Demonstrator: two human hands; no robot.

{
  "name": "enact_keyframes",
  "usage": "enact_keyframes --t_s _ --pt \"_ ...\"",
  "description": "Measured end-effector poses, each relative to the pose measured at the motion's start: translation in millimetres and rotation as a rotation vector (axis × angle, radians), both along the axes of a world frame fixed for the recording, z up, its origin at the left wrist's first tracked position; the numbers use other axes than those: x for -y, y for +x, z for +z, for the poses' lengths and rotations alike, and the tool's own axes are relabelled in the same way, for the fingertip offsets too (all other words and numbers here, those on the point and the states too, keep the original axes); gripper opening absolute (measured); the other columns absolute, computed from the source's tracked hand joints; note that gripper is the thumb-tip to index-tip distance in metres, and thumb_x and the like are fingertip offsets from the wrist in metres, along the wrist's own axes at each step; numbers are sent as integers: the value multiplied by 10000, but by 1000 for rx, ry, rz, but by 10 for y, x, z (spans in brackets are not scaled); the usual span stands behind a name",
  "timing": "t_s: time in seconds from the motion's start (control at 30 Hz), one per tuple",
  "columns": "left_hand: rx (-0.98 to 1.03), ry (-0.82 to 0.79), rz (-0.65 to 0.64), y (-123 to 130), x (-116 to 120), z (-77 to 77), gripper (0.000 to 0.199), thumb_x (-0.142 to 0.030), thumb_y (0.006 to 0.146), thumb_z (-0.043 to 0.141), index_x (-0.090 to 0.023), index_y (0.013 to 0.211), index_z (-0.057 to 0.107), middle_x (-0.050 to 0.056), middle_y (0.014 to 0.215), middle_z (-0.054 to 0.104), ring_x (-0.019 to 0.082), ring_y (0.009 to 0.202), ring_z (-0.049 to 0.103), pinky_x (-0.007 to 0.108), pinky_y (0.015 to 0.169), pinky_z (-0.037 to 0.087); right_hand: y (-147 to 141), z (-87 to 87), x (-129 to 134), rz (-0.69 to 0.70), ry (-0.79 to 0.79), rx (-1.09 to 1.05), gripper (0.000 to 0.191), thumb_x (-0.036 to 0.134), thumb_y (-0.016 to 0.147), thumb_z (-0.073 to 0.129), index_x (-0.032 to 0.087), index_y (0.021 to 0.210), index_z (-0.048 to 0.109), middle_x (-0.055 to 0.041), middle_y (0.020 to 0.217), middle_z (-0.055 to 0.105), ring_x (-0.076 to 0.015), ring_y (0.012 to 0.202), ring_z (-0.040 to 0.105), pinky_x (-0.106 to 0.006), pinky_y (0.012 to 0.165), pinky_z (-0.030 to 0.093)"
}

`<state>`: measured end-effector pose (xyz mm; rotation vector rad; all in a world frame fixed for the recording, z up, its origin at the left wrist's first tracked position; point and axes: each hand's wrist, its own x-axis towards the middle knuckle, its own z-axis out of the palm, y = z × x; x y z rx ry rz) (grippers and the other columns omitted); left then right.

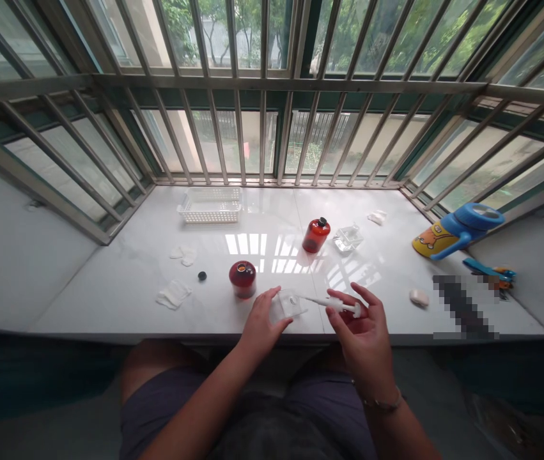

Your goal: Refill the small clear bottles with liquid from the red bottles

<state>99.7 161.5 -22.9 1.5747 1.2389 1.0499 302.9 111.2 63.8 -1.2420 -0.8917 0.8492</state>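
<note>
My left hand holds a small clear square container near the counter's front edge, thumb and fingers around its left side. In my right hand is a white syringe-like dropper, gripped between thumb and fingers. Its thin tip points left and reaches the container's right side; whether it touches cannot be made out. A dark red bottle without a cap stands just behind my left hand. The small black cap lies left of that bottle. Farther back stands a red bottle with a black cap.
A second clear container sits beside the capped bottle. Crumpled white tissues lie at left, a white basket at the back. A blue and yellow flask, a pale oval object and keys are at right.
</note>
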Motion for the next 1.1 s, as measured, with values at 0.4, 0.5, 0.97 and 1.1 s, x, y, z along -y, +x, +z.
enact_keyframes --t_s 0.4,0.5,0.97,1.1 --pt "168 58 -19 -9 317 247 452 -406 944 817 -243 1347 692 146 1380 703 359 1311 652 532 1145 514 -183 -20 98 71 11 37 647 379 870 909 302 1398 543 -107 1214 786 -283 1147 753 -501 1043 601" --pt "478 -174 -187 -37 443 489 360 -472 1020 718 -230 1286 738 131 1266 762 329 1181 722 460 1033 581 -350 4 195 174 11 10 630 357 883 906 325 1391 536 -92 1224 797 -289 1213 744 -499 1073 591" --pt "949 -300 -78 -169 540 655 395 -417 802 971 -218 1100 807 56 1040 811 225 964 756 369 950 593 -799 21 182 374 -9 -166 567 409 848 939 310 1304 617 -110 1315 781 -325 1268 741 -584 1191 527" --pt "1012 -319 -71 -164 552 651 409 -395 791 983 -232 1114 793 45 1056 809 218 1002 755 351 943 590 -820 -32 199 394 41 -36 468 360 967 825 324 1382 611 -117 1463 699 -320 1351 690 -596 1243 474"
